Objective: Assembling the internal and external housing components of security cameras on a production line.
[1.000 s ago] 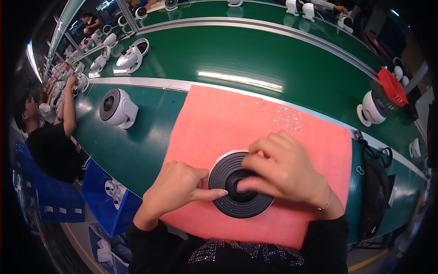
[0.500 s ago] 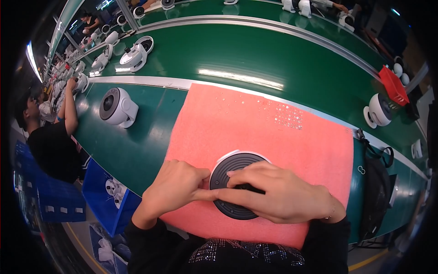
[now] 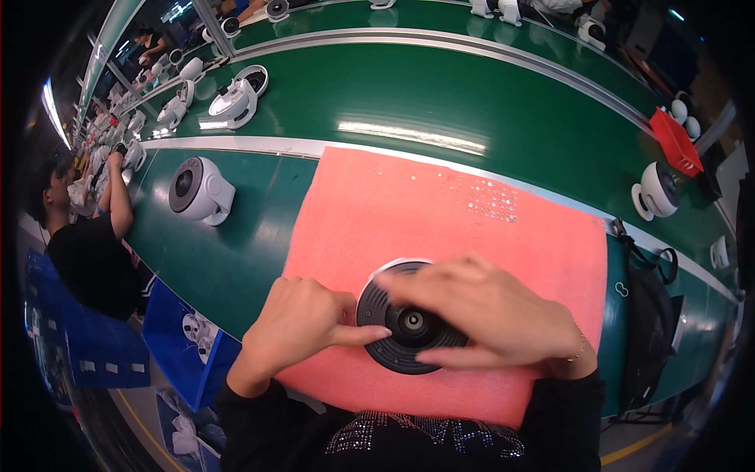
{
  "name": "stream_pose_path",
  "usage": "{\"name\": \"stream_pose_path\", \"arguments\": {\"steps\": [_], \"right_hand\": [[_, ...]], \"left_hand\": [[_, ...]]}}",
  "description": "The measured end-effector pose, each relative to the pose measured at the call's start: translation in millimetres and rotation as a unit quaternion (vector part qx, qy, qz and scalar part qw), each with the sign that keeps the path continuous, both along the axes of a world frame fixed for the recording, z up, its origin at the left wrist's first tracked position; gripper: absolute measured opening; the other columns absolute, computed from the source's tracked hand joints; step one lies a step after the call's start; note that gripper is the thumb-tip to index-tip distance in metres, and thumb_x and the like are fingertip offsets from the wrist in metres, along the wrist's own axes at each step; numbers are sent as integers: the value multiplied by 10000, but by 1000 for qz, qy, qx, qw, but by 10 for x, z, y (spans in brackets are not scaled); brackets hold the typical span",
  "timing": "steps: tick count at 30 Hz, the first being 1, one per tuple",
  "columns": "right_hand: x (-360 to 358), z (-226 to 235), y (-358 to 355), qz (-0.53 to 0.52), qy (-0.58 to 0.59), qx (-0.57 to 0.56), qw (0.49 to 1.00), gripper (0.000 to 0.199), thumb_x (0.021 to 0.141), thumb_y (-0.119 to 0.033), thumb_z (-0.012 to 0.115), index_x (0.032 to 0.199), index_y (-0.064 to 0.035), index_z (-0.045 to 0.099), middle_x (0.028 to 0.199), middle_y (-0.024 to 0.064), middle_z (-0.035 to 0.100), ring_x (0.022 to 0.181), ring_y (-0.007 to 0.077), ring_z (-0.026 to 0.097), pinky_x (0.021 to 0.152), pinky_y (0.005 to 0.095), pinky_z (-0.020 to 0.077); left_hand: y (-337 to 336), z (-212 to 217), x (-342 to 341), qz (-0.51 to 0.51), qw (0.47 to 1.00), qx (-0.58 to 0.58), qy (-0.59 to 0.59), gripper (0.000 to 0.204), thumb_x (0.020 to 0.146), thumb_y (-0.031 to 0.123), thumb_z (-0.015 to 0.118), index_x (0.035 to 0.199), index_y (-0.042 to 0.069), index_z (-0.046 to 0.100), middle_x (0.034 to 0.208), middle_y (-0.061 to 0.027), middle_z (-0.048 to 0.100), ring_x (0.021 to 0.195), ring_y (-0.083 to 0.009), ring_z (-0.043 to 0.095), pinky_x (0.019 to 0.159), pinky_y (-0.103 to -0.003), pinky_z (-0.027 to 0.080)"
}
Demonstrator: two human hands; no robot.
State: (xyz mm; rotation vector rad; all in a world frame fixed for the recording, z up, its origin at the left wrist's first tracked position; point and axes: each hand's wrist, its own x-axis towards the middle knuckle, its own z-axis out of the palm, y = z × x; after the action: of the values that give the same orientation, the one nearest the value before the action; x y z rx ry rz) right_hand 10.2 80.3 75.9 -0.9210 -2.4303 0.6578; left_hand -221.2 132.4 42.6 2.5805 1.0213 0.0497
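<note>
On a pink foam mat [image 3: 370, 208] lies a round device [image 3: 412, 322] with a ribbed dark-grey face, a white shell and a small round hub in its middle. My left hand [image 3: 297, 321] grips its left edge, thumb over the face and the other fingers bent down at the side. Above the right part of the face is my right hand [image 3: 503, 315], thumb and fingers spread apart and slightly blurred, with nothing visible between them. It hides the device's right side; whether it touches the face I cannot tell.
Small shiny bits [image 3: 493, 200] lie in rows on the mat. A similar white device [image 3: 202, 191] stands at left, another [image 3: 655, 191] at right near a red bin [image 3: 675, 141]. A black bag [image 3: 649, 338] lies right of the mat. A co-worker [image 3: 90, 259] sits at left beside blue bins [image 3: 177, 342].
My right hand has lifted and opened from the middle of the face, uncovering the hub. My left hand keeps its place at the edge. The view has shifted slightly.
</note>
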Motion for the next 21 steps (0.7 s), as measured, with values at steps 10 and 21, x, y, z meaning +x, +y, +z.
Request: {"name": "stream_pose_path", "arguments": {"steps": [10,21], "right_hand": [[142,-254,244,-157,-63,-297,940,507,850,-398,549,1134,15,478,931,226,609,861,359,608,743,412,476],[13,-292,124,-183,204,-8,962,856,593,-328,812,1282,-40,394,1185,167,549,1082,297,548,950,389,401]], "left_hand": [[-137,-543,23,104,791,-519,-307,598,818,306,647,1255,-53,452,1112,-124,580,1066,-178,518,889,-313,429],[-221,-116,202,56,908,-90,-406,875,635,199,765,1319,-112,317,1077,-217,593,991,-268,613,735,-348,555]]}}
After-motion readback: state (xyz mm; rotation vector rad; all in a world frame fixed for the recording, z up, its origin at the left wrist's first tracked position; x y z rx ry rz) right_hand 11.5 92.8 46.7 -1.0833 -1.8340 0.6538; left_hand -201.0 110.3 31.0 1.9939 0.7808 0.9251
